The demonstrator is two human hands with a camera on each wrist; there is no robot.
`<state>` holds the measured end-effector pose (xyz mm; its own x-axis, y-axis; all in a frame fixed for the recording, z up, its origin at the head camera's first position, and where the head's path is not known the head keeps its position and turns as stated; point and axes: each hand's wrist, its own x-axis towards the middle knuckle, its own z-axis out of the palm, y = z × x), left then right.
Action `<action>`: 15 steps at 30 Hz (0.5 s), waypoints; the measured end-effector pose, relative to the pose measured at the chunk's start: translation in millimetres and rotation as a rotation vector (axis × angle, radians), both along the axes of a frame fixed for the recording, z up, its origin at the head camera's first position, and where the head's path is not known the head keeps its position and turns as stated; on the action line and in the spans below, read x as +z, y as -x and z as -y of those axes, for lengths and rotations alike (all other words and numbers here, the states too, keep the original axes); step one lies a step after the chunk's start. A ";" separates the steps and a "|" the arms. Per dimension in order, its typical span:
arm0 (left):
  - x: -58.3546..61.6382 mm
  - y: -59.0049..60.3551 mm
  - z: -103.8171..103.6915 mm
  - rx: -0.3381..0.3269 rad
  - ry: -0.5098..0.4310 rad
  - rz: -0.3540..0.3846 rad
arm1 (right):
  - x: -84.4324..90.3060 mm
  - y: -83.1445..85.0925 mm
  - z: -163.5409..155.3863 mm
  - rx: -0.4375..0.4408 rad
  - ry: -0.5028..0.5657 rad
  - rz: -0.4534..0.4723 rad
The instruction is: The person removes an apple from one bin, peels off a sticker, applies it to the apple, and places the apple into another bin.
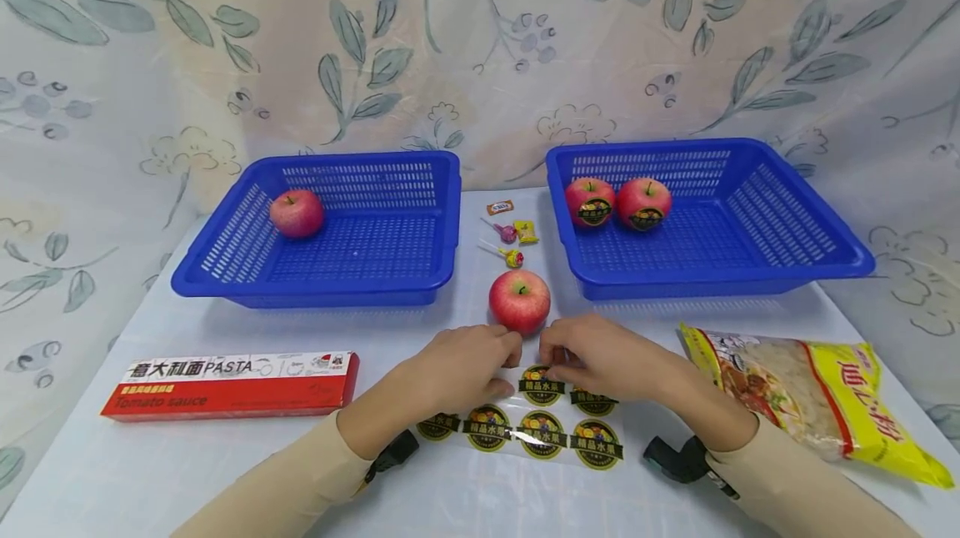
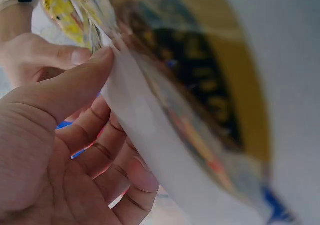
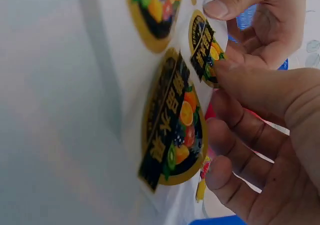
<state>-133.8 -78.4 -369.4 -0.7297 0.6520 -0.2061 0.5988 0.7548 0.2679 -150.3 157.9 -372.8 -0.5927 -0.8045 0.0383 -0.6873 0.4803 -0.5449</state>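
A clear sheet (image 1: 517, 453) of round black-and-gold fruit stickers lies in front of me, its far edge raised. My left hand (image 1: 468, 367) pinches that edge between thumb and fingers, at its left part. Close beside it, my right hand (image 1: 596, 354) pinches the edge at one sticker (image 3: 201, 47), thumb over the sticker's rim. Another sticker (image 3: 172, 125) shows large in the right wrist view, still on the sheet. A red apple (image 1: 519, 302) without a sticker stands just beyond both hands.
A left blue basket (image 1: 337, 300) holds one plain apple (image 1: 297, 213). The right blue basket (image 1: 697, 281) holds two stickered apples (image 1: 644, 203). Between them lie small candies and lollipops (image 1: 513, 258). A pasta box (image 1: 232, 388) lies left, a yellow noodle bag (image 1: 810, 396) right.
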 end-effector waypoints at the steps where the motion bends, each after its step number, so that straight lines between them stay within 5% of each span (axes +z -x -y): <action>1: 1.1 -0.3 1.5 0.005 -0.010 0.003 | -0.6 0.6 1.5 0.006 0.003 0.001; 9: 2.7 -5.0 14.0 0.050 -0.008 0.035 | 1.7 6.0 1.1 0.102 0.108 0.102; 15: 8.8 -7.8 25.5 0.074 0.035 0.059 | 8.9 12.1 -0.1 0.041 0.161 0.052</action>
